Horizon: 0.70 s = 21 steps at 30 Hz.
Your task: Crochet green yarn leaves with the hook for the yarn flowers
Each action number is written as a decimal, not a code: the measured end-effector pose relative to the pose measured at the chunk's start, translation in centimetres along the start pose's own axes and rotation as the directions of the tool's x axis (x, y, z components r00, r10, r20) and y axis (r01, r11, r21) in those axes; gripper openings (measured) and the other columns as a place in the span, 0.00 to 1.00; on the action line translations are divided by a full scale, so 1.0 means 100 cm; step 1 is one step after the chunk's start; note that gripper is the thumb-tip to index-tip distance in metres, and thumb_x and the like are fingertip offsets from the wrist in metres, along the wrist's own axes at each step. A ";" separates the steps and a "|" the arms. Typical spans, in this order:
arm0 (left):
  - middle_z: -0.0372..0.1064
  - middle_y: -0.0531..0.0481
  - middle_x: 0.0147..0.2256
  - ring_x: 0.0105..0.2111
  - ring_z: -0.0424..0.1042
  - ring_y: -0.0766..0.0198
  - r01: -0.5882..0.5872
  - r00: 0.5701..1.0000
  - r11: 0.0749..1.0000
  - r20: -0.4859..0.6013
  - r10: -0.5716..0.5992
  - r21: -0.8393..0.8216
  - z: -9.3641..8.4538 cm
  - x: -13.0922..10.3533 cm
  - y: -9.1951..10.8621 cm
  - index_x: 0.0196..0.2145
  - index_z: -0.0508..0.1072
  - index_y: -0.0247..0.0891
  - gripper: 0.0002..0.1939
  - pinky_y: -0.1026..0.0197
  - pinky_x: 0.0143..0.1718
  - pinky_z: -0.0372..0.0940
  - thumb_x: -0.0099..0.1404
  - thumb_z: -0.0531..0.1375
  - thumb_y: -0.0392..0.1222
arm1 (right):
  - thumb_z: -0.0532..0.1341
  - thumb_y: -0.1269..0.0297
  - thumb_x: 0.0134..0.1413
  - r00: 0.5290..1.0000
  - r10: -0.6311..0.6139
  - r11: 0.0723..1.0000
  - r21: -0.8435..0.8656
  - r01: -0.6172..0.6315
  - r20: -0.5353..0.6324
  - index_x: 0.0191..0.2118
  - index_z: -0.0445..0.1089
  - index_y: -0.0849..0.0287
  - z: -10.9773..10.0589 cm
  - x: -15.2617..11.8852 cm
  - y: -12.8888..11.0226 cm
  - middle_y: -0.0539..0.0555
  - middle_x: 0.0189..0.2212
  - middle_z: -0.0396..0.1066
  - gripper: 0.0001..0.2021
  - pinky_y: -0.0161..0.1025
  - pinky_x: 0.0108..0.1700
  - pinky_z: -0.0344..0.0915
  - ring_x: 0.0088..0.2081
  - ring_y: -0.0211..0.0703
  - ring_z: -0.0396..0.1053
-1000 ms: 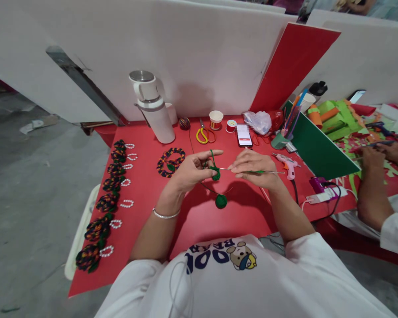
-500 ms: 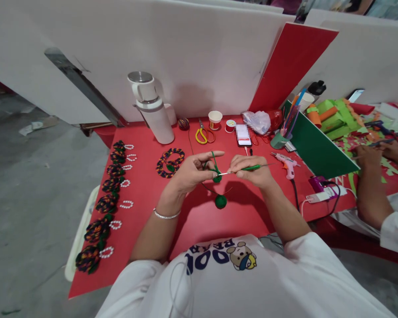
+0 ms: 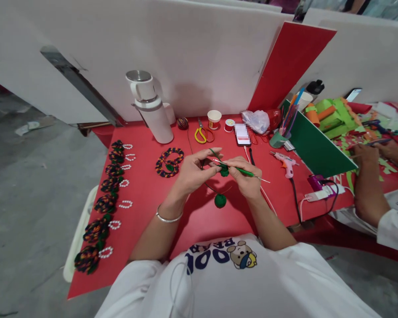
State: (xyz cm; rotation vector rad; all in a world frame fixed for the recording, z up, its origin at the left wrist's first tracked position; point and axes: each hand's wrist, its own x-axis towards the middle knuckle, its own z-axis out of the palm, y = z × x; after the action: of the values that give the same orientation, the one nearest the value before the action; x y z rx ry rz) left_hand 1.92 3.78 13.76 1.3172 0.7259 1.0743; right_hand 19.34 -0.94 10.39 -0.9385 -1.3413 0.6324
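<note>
Between my two hands is a small green crochet piece (image 3: 224,170). My left hand (image 3: 196,170) pinches toward it, with green yarn looped over the raised index finger. In my right hand (image 3: 247,179) is a crochet hook (image 3: 244,172) with a green grip, its tip at the yarn beside the piece. Just below, a green yarn ball (image 3: 220,201) lies on the red table (image 3: 205,225). A dark multicoloured braided ring (image 3: 169,162) with a green leaf rests left of my left hand.
Crocheted flowers (image 3: 104,204) with pearl loops line the left edge. A white thermos (image 3: 154,117), scissors (image 3: 203,134), paper cup (image 3: 214,119) and phone (image 3: 242,134) stand or lie behind. Right are a pink glue gun (image 3: 286,164), a power strip (image 3: 325,193) and a co-worker's arms (image 3: 368,176).
My right hand has moved left and closer to my left hand, and the hook now slants down to the right. The green piece has shifted slightly right; my left index finger is more bent.
</note>
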 end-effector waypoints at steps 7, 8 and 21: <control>0.79 0.50 0.30 0.32 0.77 0.63 -0.036 0.998 0.996 -0.044 0.039 0.076 -0.002 -0.001 0.004 0.46 0.83 0.36 0.21 0.62 0.37 0.71 0.53 0.73 0.34 | 0.69 0.58 0.60 1.000 0.006 1.000 0.021 -0.006 -0.001 0.41 0.82 0.48 0.001 -0.001 0.000 0.53 0.38 0.82 0.06 0.48 0.50 0.75 0.43 0.45 0.77; 0.79 0.49 0.30 0.32 0.77 0.63 -0.031 0.999 0.997 -0.041 0.033 0.066 -0.003 0.000 0.004 0.46 0.83 0.35 0.21 0.62 0.37 0.71 0.53 0.73 0.35 | 0.69 0.58 0.60 1.000 0.012 0.999 0.046 -0.012 0.002 0.41 0.82 0.48 0.000 0.000 0.001 0.53 0.39 0.82 0.06 0.48 0.50 0.75 0.43 0.45 0.77; 0.77 0.49 0.28 0.29 0.76 0.64 0.052 0.999 0.996 0.012 -0.051 -0.072 -0.010 0.002 0.002 0.46 0.83 0.33 0.24 0.60 0.37 0.72 0.51 0.76 0.40 | 0.71 0.52 0.57 0.943 0.162 0.943 0.235 -0.235 0.291 0.39 0.80 0.52 -0.035 0.018 0.020 0.54 0.40 0.83 0.11 0.42 0.45 0.75 0.41 0.44 0.79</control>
State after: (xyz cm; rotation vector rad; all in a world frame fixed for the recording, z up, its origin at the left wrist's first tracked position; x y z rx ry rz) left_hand 1.02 4.36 13.86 1.2351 0.7036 1.0422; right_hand 23.27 0.90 9.77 -0.7926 -1.3636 1.1027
